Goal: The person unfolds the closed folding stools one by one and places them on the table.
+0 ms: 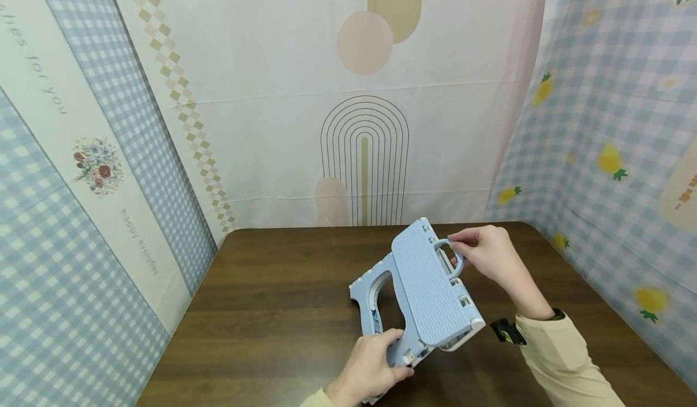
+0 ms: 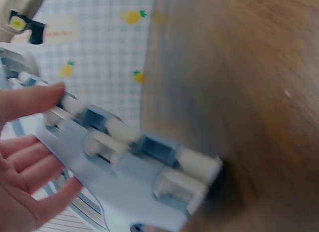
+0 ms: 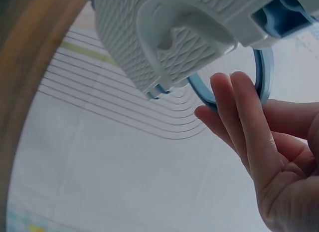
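Note:
A blue and white plastic folding stool (image 1: 430,280) is tilted over the right half of the table, its textured top partly folded. My left hand (image 1: 372,364) grips the lower leg panel near its hinged edge; in the left wrist view the thumb lies over the white hinge knuckles (image 2: 104,142) and the fingers are behind the panel. With my right hand (image 1: 487,251) I pinch the blue loop handle (image 1: 459,265) on the stool's far right edge. The right wrist view shows fingertips through the handle (image 3: 266,75), below the white underside (image 3: 184,42).
A dark wooden table (image 1: 261,310) lies under the stool. Patterned cloth hangs close behind it (image 1: 272,153), with checked cloth (image 1: 588,171) along the right side and more on the left. A dark strap (image 1: 509,331) is around the right wrist.

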Action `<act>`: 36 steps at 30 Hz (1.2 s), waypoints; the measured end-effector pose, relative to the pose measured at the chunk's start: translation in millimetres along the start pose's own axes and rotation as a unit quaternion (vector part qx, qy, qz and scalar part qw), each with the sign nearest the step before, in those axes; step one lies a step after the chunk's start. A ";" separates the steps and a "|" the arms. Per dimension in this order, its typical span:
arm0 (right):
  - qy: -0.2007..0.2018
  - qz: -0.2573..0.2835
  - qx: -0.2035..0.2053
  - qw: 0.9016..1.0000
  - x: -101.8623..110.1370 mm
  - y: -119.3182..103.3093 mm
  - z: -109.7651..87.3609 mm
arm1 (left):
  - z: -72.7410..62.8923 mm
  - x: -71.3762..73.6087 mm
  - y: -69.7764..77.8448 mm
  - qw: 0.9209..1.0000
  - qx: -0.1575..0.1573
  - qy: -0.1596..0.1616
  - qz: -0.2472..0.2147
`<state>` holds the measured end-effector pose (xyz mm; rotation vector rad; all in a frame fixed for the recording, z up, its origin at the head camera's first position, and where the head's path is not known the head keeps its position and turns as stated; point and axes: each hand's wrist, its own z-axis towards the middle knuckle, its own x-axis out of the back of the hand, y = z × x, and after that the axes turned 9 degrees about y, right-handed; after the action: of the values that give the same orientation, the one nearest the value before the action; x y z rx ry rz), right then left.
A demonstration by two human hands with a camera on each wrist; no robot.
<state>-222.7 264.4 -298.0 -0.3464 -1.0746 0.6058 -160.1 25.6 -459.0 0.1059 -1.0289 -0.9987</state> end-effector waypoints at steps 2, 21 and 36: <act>0.009 -0.005 0.010 1.000 1.2 -6.9 3.0 | 0.3 -2.9 -2.7 1.000 -0.019 0.017 -0.011; -0.012 0.084 0.039 0.996 -5.4 -43.6 14.1 | 7.4 -21.1 -15.9 0.980 -0.029 0.054 -0.191; 0.026 0.117 0.100 0.988 -33.6 -39.0 21.9 | 15.4 -31.9 -29.9 0.962 0.037 0.040 -0.267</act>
<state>-242.3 212.4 -291.0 -0.3132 -0.9208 0.9032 -195.3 37.2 -486.7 0.5031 -0.9829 -1.4297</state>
